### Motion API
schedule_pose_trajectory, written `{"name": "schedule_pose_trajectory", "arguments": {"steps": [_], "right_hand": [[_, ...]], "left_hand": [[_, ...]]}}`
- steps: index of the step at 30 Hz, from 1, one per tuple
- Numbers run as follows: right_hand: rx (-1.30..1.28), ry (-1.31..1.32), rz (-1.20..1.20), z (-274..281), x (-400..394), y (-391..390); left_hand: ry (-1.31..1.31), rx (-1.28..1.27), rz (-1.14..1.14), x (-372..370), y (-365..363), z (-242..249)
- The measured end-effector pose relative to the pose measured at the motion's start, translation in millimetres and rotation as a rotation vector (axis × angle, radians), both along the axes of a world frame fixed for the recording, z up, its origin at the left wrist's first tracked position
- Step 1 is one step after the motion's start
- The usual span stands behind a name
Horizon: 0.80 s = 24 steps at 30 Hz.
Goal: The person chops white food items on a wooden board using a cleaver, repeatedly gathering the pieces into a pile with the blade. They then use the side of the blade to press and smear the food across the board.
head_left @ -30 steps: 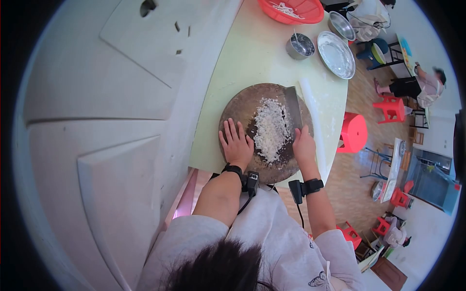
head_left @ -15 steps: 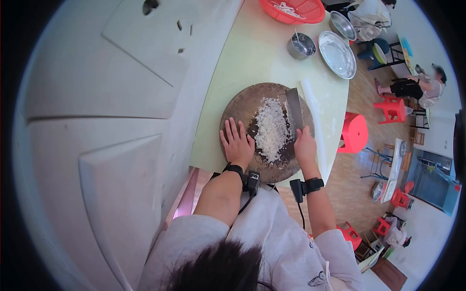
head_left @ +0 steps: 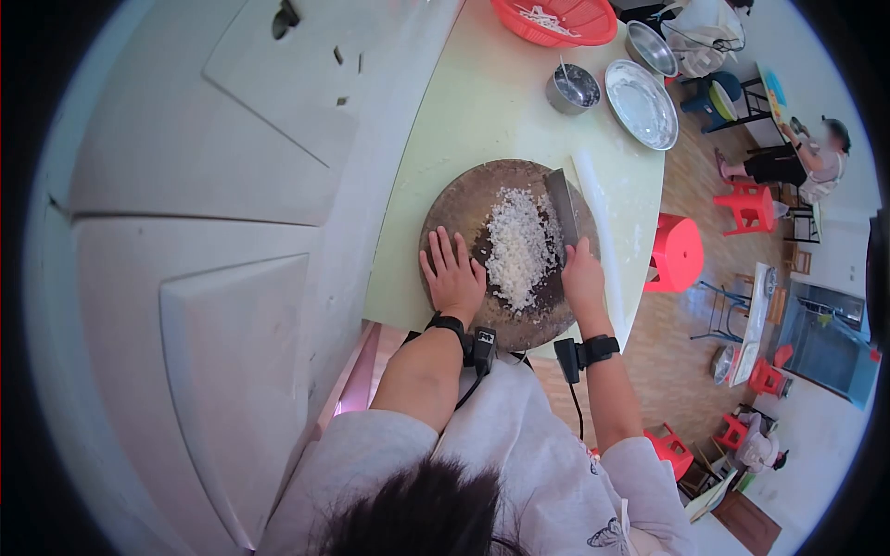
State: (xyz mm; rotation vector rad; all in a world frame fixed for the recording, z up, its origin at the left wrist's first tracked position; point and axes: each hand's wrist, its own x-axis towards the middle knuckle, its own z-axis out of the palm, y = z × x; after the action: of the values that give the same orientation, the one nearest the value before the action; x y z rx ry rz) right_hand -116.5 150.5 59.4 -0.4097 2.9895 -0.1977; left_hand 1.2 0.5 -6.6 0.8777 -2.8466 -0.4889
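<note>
My left hand (head_left: 454, 278) lies flat on the left part of a round wooden chopping board (head_left: 454, 199), fingers stretched out. White, finely chopped food (head_left: 519, 246) is heaped in the middle of the board, just right of my left fingertips; its kind I cannot make out. My right hand (head_left: 582, 275) is closed round the handle of a cleaver (head_left: 562, 206). The blade stands along the right side of the heap, on or close above the board.
Right of the board lies a long white strip (head_left: 598, 227). Farther back are a metal pot (head_left: 573, 90), a floury metal plate (head_left: 642, 105), a metal bowl (head_left: 652, 48) and a red basket (head_left: 556, 37). A red stool (head_left: 677, 253) stands beside the table. Other people sit across the room.
The cleaver and my right hand have shifted very slightly. My left hand stays in place on the board.
</note>
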Motion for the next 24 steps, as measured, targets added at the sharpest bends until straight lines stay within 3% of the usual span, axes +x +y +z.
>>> {"name": "schedule_pose_trajectory", "arguments": {"steps": [2, 8, 13, 16, 24], "right_hand": [[0.04, -0.003, 0.018, 3.4, -1.3, 0.1], [-0.22, 0.018, 0.035, 24.3, 15.5, -6.0], [-0.298, -0.127, 0.168, 19.7, 45.4, 0.2], [-0.289, -0.217, 0.18, 17.8, 65.9, 5.2], [-0.155, -0.119, 0.122, -2.8, 59.3, 10.9]], "left_hand": [[0.002, 0.0, -0.004, -0.7, 0.3, -0.9], [0.0, -0.002, 0.0, -0.2, 0.1, -1.8], [-0.014, 0.002, -0.009, -0.9, -0.1, -0.2], [-0.001, -0.003, -0.008, -0.5, -0.1, -0.2], [-0.01, 0.003, -0.005, -0.8, -1.2, 0.9]]}}
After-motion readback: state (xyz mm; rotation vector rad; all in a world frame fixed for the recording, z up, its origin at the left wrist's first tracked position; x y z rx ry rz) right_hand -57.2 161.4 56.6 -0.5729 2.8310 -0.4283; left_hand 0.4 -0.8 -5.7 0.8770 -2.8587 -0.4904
